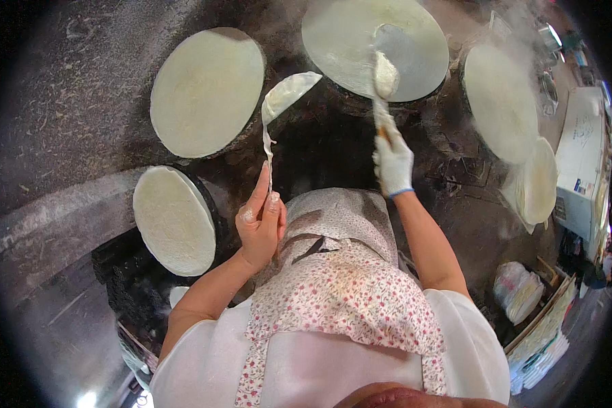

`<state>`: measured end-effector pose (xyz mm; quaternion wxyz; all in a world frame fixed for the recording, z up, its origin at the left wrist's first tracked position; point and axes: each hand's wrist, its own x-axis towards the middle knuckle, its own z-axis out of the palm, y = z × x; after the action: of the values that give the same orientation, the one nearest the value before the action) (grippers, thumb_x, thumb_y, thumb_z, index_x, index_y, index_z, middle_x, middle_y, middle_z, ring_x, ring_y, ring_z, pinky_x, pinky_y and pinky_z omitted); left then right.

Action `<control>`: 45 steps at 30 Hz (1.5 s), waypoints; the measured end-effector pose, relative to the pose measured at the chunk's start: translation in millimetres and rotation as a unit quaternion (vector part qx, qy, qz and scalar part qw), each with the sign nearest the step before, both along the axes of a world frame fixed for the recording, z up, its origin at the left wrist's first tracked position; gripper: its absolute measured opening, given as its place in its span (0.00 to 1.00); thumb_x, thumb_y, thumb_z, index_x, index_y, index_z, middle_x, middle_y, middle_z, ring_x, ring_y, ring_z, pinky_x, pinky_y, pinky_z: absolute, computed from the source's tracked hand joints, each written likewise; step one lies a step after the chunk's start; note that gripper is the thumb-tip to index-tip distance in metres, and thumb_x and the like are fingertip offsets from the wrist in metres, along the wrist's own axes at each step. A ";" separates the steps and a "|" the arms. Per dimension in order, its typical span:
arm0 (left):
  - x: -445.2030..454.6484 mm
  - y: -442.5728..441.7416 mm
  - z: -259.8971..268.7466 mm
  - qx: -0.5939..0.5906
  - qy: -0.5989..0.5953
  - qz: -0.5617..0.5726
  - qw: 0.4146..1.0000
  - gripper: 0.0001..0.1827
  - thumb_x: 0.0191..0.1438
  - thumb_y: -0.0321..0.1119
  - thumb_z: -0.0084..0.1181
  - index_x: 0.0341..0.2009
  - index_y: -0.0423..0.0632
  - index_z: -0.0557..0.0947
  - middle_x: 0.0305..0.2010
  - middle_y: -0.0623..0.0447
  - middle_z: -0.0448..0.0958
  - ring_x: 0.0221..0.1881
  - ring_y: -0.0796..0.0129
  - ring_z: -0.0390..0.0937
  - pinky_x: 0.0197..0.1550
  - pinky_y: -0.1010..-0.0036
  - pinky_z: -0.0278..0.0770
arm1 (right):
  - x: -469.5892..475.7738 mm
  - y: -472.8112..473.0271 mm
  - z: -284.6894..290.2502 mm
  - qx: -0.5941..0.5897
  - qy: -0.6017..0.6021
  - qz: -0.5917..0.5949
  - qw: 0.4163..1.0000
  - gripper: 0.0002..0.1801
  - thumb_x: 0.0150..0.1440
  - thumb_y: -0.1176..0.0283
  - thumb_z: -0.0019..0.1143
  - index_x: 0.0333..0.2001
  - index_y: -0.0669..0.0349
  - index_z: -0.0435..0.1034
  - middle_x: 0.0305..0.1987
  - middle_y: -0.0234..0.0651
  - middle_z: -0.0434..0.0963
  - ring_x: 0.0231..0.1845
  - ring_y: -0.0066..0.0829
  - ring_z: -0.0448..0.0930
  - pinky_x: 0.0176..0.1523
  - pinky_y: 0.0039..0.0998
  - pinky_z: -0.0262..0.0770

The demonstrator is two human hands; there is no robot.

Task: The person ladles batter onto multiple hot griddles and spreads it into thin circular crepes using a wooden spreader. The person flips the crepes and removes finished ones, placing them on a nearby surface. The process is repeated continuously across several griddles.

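My left hand (262,224), bare and dabbed with batter, grips the thin handle of a batter-coated scraper or ladle (289,94). The head of that tool is raised between two round griddles. A white knit glove covers my right hand (395,160), which is closed around the handle of a batter-covered spreading tool (386,76). That tool's head is over the far round griddle (418,56), where a pale batter sheet (336,41) surrounds a greyer patch. Its exact shape is blurred.
Pale round sheets lie on the upper-left griddle (206,92), the lower-left griddle (176,224) and the right griddle (500,102). Another thin round sheet (539,181) sits beyond. Steam rises at upper right. A white chest-like box (581,137) and a plastic-wrapped bundle (517,290) stand right.
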<state>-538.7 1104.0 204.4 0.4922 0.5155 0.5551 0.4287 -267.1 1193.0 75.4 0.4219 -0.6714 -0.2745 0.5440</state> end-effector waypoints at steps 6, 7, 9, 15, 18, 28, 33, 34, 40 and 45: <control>51.7 -7.4 2.0 -0.020 -0.021 0.043 0.999 0.29 0.75 0.30 0.41 0.79 0.48 0.60 0.19 0.60 0.68 0.16 0.82 0.60 0.21 0.83 0.62 | 28.8 4.5 28.8 0.010 0.038 0.015 0.999 0.27 0.70 0.71 0.54 0.72 0.43 0.68 0.25 0.21 0.70 0.17 0.11 0.66 0.16 0.19 0.63; 61.5 -7.9 3.4 -0.014 -0.018 0.045 0.999 0.29 0.75 0.30 0.41 0.79 0.48 0.60 0.19 0.60 0.68 0.17 0.82 0.61 0.21 0.83 0.62 | 33.8 5.1 20.7 0.010 -0.013 0.074 0.997 0.27 0.69 0.72 0.54 0.71 0.42 0.70 0.26 0.20 0.71 0.17 0.12 0.66 0.17 0.19 0.63; 77.6 -11.0 6.2 -0.001 -0.012 0.053 0.999 0.29 0.75 0.30 0.41 0.79 0.49 0.61 0.19 0.59 0.68 0.17 0.82 0.61 0.21 0.83 0.62 | 60.5 2.8 8.5 0.004 -0.006 0.078 0.997 0.27 0.69 0.73 0.53 0.70 0.41 0.71 0.25 0.20 0.71 0.17 0.12 0.66 0.17 0.19 0.64; 122.8 -23.2 8.3 0.014 -0.002 0.081 0.997 0.29 0.75 0.29 0.42 0.79 0.49 0.60 0.19 0.59 0.69 0.17 0.82 0.61 0.21 0.83 0.62 | 96.5 17.3 33.4 0.010 0.035 0.086 0.996 0.29 0.68 0.73 0.54 0.72 0.41 0.68 0.25 0.20 0.70 0.16 0.12 0.65 0.18 0.18 0.64; 139.8 -33.1 15.4 0.016 -0.011 0.098 0.995 0.29 0.75 0.29 0.41 0.79 0.48 0.60 0.20 0.59 0.69 0.17 0.82 0.61 0.21 0.83 0.62 | 121.1 20.0 -9.0 0.097 -0.054 0.113 0.987 0.27 0.68 0.72 0.56 0.69 0.40 0.73 0.23 0.20 0.70 0.16 0.12 0.66 0.18 0.20 0.65; 182.3 -40.6 18.1 -0.027 -0.029 0.169 0.985 0.30 0.75 0.29 0.40 0.79 0.45 0.56 0.22 0.57 0.70 0.17 0.82 0.62 0.21 0.84 0.63 | 97.8 4.5 -31.5 0.196 -0.065 0.260 0.943 0.27 0.65 0.75 0.58 0.68 0.51 0.72 0.64 0.40 0.82 0.69 0.32 0.78 0.73 0.32 0.68; 180.9 -45.0 14.7 -0.030 -0.014 0.160 0.987 0.30 0.75 0.29 0.40 0.80 0.47 0.57 0.22 0.58 0.71 0.17 0.83 0.62 0.20 0.84 0.64 | 168.5 33.3 -2.6 0.064 -0.006 0.079 0.995 0.26 0.69 0.73 0.52 0.70 0.48 0.71 0.26 0.19 0.70 0.17 0.10 0.63 0.17 0.19 0.59; 180.9 -43.2 13.3 -0.036 -0.019 0.158 0.987 0.30 0.75 0.29 0.40 0.80 0.47 0.57 0.22 0.58 0.71 0.17 0.83 0.63 0.20 0.84 0.64 | 170.5 39.5 4.4 0.042 0.007 0.081 0.996 0.26 0.69 0.73 0.52 0.70 0.48 0.71 0.25 0.19 0.69 0.17 0.11 0.63 0.17 0.19 0.60; 188.6 -18.2 36.0 -0.062 -0.128 0.132 0.981 0.32 0.76 0.29 0.38 0.81 0.52 0.52 0.21 0.56 0.66 0.14 0.78 0.61 0.17 0.81 0.65 | 163.0 9.6 -8.3 0.086 -0.036 0.173 0.981 0.26 0.67 0.76 0.56 0.67 0.46 0.74 0.56 0.32 0.85 0.29 0.14 0.77 0.37 0.22 0.78; 175.5 4.5 41.5 -0.147 -0.154 0.238 0.948 0.30 0.77 0.35 0.37 0.81 0.60 0.55 0.22 0.59 0.62 0.14 0.80 0.58 0.15 0.80 0.61 | 188.7 91.6 15.0 0.015 0.021 0.053 0.998 0.24 0.69 0.68 0.56 0.67 0.41 0.74 0.20 0.22 0.68 0.15 0.14 0.65 0.17 0.22 0.64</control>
<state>-363.2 1108.6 245.9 0.5260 0.2182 0.6357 0.5211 -78.3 1284.7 90.4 0.4080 -0.6383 -0.3086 0.5752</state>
